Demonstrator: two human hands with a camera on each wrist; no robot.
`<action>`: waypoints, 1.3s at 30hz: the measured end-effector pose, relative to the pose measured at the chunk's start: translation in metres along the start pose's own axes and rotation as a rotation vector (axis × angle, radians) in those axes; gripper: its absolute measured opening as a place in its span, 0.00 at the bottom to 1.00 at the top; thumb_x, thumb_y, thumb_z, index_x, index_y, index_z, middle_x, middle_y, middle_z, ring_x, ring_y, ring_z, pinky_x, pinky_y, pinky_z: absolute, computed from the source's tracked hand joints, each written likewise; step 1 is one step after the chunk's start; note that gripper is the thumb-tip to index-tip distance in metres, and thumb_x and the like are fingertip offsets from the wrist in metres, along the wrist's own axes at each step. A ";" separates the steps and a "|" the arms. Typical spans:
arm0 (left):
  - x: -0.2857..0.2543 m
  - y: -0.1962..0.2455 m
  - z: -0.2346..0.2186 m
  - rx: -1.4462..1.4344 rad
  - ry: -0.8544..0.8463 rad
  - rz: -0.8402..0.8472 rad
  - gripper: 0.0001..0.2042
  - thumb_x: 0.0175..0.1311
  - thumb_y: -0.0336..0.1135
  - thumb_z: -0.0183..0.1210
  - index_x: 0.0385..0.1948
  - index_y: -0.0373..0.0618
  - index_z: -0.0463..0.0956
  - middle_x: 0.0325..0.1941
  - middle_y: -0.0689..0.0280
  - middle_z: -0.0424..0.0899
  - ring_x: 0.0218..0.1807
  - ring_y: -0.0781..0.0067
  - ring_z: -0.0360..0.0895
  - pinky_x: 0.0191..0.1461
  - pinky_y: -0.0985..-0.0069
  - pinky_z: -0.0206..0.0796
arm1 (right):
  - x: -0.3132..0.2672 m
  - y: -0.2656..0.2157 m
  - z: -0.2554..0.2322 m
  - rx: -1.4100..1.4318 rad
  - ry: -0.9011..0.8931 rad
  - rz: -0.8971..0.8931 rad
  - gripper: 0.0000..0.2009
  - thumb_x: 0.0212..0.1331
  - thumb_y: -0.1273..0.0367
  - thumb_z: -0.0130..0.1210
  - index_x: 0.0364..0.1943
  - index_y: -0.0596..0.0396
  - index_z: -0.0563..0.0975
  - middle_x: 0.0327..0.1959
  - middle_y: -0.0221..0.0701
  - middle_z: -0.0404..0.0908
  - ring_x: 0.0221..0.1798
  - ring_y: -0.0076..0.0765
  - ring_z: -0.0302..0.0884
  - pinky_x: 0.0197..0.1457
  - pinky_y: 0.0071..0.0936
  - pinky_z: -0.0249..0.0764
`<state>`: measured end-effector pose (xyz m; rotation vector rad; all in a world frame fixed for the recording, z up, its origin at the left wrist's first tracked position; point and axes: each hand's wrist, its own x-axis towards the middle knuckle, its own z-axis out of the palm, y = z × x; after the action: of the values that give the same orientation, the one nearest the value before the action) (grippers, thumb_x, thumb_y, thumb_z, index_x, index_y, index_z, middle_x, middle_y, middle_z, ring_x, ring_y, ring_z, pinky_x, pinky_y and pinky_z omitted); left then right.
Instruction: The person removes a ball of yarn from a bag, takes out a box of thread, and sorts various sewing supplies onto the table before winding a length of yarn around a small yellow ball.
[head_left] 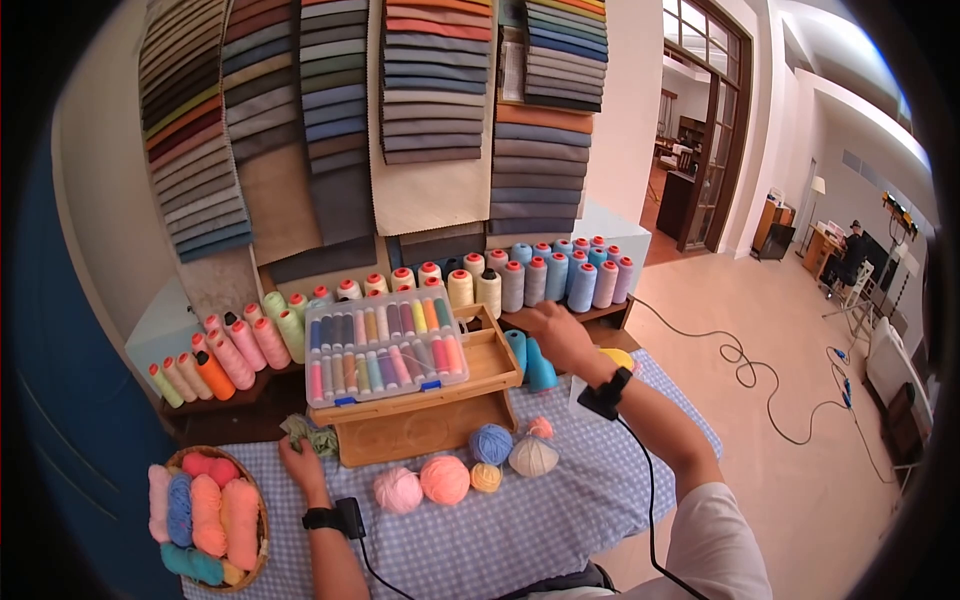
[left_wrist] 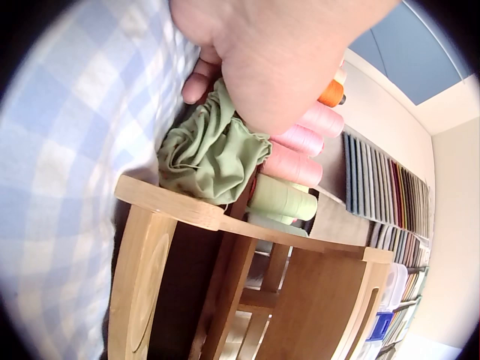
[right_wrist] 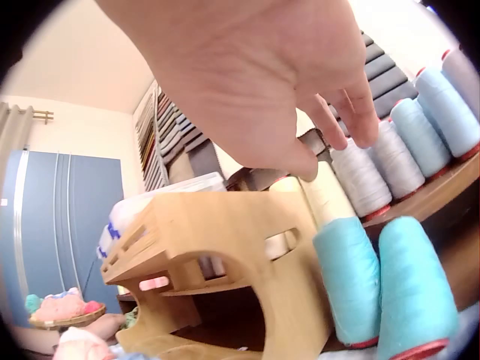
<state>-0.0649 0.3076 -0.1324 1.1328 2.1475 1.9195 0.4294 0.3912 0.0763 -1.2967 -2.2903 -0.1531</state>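
Beside the left end of the wooden desk organizer lies a bunched, gathered green cloth. My left hand is at it, its fingers partly hidden, the cloth's upper end between them in the left wrist view. On the other side, my right hand reaches above the thread cones, its fingers bent downward and holding nothing. In the right wrist view the fingertips overlap the tops of a cream cone and a pale grey cone. Two turquoise cones stand below that hand.
A clear box of small thread spools sits on the organizer. Yarn balls lie in front, and a basket of yarn skeins stands at left. Rows of cones line the back shelf beneath hanging fabric swatches. A checked cloth covers the table.
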 end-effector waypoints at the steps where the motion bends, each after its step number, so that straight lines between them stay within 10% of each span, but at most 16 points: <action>1: -0.001 0.003 -0.001 0.006 0.013 0.045 0.13 0.60 0.30 0.56 0.44 0.34 0.73 0.45 0.48 0.77 0.49 0.47 0.73 0.56 0.62 0.63 | 0.007 0.001 -0.005 0.000 0.000 0.000 0.22 0.55 0.66 0.60 0.57 0.44 0.75 0.54 0.43 0.73 0.57 0.53 0.71 0.58 0.42 0.70; 4: 0.009 -0.020 0.004 -0.017 -0.030 -0.088 0.13 0.59 0.30 0.55 0.44 0.33 0.73 0.45 0.48 0.77 0.49 0.47 0.73 0.56 0.62 0.63 | 0.036 0.007 -0.013 -0.015 0.162 0.130 0.36 0.45 0.53 0.67 0.63 0.45 0.70 0.66 0.54 0.61 0.62 0.63 0.65 0.64 0.44 0.67; 11: 0.002 -0.001 -0.001 0.007 -0.003 0.011 0.13 0.59 0.30 0.55 0.44 0.34 0.73 0.45 0.47 0.76 0.49 0.47 0.73 0.56 0.61 0.63 | 0.066 0.031 -0.003 -0.074 0.063 0.094 0.42 0.37 0.52 0.70 0.63 0.46 0.69 0.59 0.54 0.66 0.59 0.63 0.66 0.62 0.44 0.68; 19: -0.002 0.002 0.000 0.006 0.011 0.041 0.13 0.60 0.30 0.55 0.45 0.34 0.72 0.45 0.48 0.76 0.49 0.47 0.73 0.57 0.62 0.63 | 0.080 0.045 0.005 0.092 0.079 0.053 0.27 0.43 0.67 0.64 0.51 0.52 0.69 0.44 0.56 0.68 0.47 0.65 0.70 0.48 0.49 0.72; 29: 0.001 -0.001 0.000 0.044 0.005 0.037 0.14 0.59 0.29 0.55 0.45 0.34 0.72 0.45 0.48 0.77 0.49 0.47 0.73 0.57 0.62 0.63 | 0.039 -0.001 -0.022 -0.041 -0.045 0.299 0.26 0.44 0.58 0.68 0.50 0.46 0.76 0.45 0.48 0.73 0.42 0.58 0.79 0.46 0.42 0.77; 35: 0.003 -0.006 0.002 -0.031 -0.014 -0.031 0.13 0.59 0.29 0.56 0.44 0.34 0.73 0.46 0.48 0.77 0.49 0.47 0.73 0.57 0.63 0.63 | 0.012 0.013 -0.018 -0.051 -0.158 0.136 0.10 0.56 0.72 0.52 0.39 0.50 0.83 0.31 0.42 0.82 0.38 0.52 0.80 0.42 0.43 0.75; 39: 0.003 -0.005 0.002 -0.038 -0.015 -0.043 0.13 0.60 0.29 0.56 0.44 0.34 0.73 0.45 0.49 0.77 0.49 0.49 0.73 0.57 0.63 0.63 | 0.005 0.032 -0.021 0.090 0.129 0.222 0.09 0.58 0.70 0.50 0.36 0.51 0.82 0.35 0.42 0.83 0.41 0.54 0.79 0.43 0.44 0.75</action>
<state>-0.0686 0.3111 -0.1363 1.0819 2.1013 1.9185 0.4614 0.4050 0.0921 -1.4390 -2.0068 -0.0545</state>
